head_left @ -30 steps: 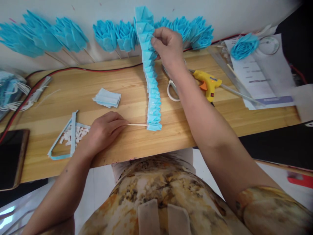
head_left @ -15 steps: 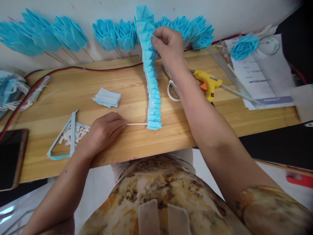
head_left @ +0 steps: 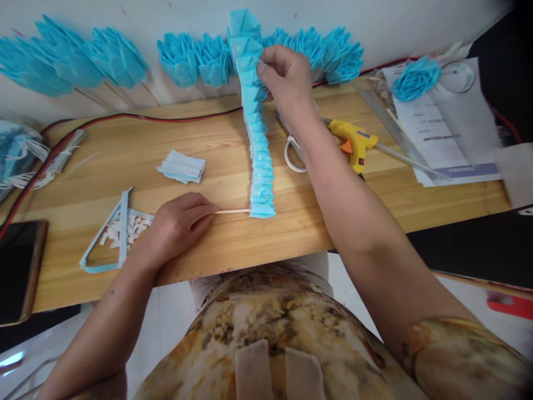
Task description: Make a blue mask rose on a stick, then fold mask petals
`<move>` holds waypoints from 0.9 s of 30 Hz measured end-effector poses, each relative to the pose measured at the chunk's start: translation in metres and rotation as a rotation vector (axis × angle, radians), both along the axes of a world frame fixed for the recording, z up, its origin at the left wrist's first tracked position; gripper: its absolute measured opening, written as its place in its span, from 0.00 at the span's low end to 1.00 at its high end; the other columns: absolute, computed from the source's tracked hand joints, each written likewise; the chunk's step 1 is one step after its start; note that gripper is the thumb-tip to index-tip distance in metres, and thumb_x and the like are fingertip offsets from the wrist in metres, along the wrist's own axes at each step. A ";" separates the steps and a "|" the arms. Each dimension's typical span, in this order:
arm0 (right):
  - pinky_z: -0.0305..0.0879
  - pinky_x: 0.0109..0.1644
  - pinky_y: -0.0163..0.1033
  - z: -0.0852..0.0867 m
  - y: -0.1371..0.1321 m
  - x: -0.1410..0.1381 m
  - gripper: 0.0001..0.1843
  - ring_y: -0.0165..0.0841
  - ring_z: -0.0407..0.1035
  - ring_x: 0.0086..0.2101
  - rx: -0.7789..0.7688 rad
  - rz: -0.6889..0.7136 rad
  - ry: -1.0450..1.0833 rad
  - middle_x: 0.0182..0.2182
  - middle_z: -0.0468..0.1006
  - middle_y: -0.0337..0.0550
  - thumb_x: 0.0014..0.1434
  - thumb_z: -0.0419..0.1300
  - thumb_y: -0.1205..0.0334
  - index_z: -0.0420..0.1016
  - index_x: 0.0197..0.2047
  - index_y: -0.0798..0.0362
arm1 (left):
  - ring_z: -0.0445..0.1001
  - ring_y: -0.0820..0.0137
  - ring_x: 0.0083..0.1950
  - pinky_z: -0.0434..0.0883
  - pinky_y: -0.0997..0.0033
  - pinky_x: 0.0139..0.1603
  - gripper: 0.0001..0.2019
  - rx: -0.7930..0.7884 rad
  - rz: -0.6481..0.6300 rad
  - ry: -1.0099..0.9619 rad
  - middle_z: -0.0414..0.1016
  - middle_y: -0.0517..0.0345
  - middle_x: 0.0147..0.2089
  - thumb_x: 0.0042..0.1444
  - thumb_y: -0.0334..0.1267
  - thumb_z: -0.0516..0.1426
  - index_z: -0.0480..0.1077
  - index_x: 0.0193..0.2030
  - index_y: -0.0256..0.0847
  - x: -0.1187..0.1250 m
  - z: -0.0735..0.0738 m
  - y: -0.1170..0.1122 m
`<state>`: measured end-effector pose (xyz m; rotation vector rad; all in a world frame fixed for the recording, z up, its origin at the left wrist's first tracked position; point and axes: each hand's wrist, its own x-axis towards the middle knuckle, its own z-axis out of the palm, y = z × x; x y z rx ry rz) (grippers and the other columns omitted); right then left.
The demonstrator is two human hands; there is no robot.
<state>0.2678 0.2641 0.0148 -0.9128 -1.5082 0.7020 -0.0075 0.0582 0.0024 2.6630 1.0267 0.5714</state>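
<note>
A long strip of folded light-blue petals (head_left: 258, 139) runs from the table's front up toward the wall. My right hand (head_left: 287, 78) is closed on its upper part and holds it raised. My left hand (head_left: 175, 225) rests on the wooden table (head_left: 125, 150), its fingers pinched on a thin wooden stick (head_left: 233, 211). The stick's far end meets the strip's lower end.
Finished blue paper flowers (head_left: 183, 58) lean along the wall. A yellow glue gun (head_left: 353, 144) and white-handled scissors (head_left: 293, 153) lie right of the strip. Folded blue pieces (head_left: 183, 165), a scrap tray (head_left: 112, 233), a phone (head_left: 19, 266), a red cable (head_left: 104, 119) and papers (head_left: 441, 122) also sit here.
The strip's lower end has shifted slightly up the table, and the right hand has lifted a little. The left hand and stick stay put.
</note>
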 end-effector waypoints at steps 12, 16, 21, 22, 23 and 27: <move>0.62 0.28 0.30 0.002 -0.002 0.000 0.06 0.24 0.59 0.25 -0.046 -0.039 -0.038 0.26 0.66 0.32 0.61 0.57 0.71 0.71 0.32 0.55 | 0.76 0.66 0.42 0.71 0.69 0.41 0.10 -0.013 -0.016 0.015 0.77 0.51 0.43 0.69 0.34 0.53 0.75 0.49 0.40 -0.001 0.001 0.000; 0.64 0.29 0.29 0.003 -0.003 -0.001 0.06 0.24 0.60 0.26 -0.055 -0.062 -0.070 0.26 0.67 0.32 0.61 0.56 0.72 0.71 0.33 0.54 | 0.76 0.65 0.42 0.71 0.68 0.42 0.11 -0.016 -0.018 0.039 0.77 0.51 0.44 0.70 0.36 0.52 0.75 0.50 0.41 -0.003 0.000 0.000; 0.65 0.31 0.30 0.004 -0.005 -0.001 0.06 0.25 0.61 0.27 -0.042 -0.046 -0.056 0.28 0.69 0.33 0.61 0.57 0.71 0.72 0.34 0.55 | 0.76 0.65 0.41 0.71 0.68 0.41 0.12 -0.013 -0.021 0.050 0.77 0.51 0.43 0.71 0.36 0.51 0.75 0.51 0.41 -0.003 0.000 0.000; 0.65 0.31 0.30 0.004 -0.006 -0.001 0.06 0.25 0.61 0.27 -0.042 -0.045 -0.055 0.28 0.69 0.33 0.61 0.57 0.72 0.73 0.34 0.55 | 0.76 0.65 0.41 0.71 0.68 0.41 0.12 -0.012 -0.021 0.053 0.77 0.50 0.43 0.71 0.36 0.51 0.75 0.51 0.41 -0.003 0.000 -0.001; 0.65 0.31 0.30 0.004 -0.006 -0.001 0.06 0.25 0.61 0.28 -0.044 -0.044 -0.053 0.28 0.69 0.34 0.61 0.57 0.72 0.73 0.34 0.55 | 0.76 0.65 0.42 0.71 0.68 0.41 0.12 -0.009 -0.021 0.052 0.77 0.50 0.43 0.71 0.36 0.51 0.74 0.52 0.41 -0.002 0.000 -0.001; 0.66 0.32 0.30 0.005 -0.007 -0.001 0.05 0.25 0.62 0.28 -0.056 -0.047 -0.050 0.28 0.70 0.34 0.62 0.57 0.71 0.73 0.35 0.55 | 0.77 0.66 0.42 0.72 0.68 0.42 0.12 0.019 0.004 0.031 0.78 0.51 0.43 0.70 0.35 0.52 0.73 0.54 0.42 -0.001 0.001 -0.001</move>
